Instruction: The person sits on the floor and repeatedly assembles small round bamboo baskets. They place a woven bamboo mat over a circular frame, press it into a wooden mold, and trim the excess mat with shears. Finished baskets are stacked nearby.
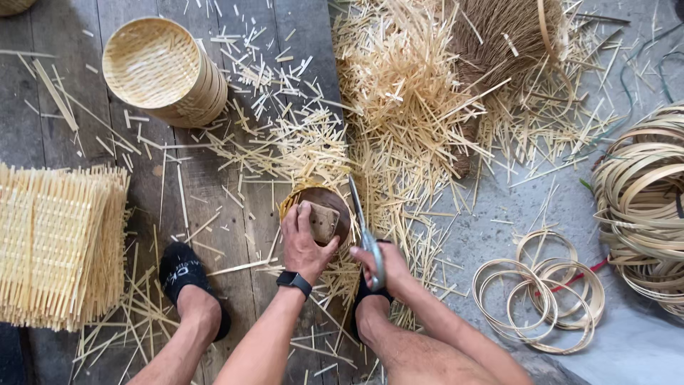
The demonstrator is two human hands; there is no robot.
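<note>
Two hands work close together: the left hand [305, 246] presses a wooden block [324, 221] onto the round woven piece [313, 203], fingers curled over it. Just right, the right hand [381, 269] grips scissors [365, 232], blades running away along the piece's right rim, on the plank floor [199, 185].

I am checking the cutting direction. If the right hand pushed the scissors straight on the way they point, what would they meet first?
The right hand holds scissors pointing up and slightly left, along the right edge of the round woven piece under the left hand. They would probably meet its projecting strip ends first, then the heap of cut strips.
</note>
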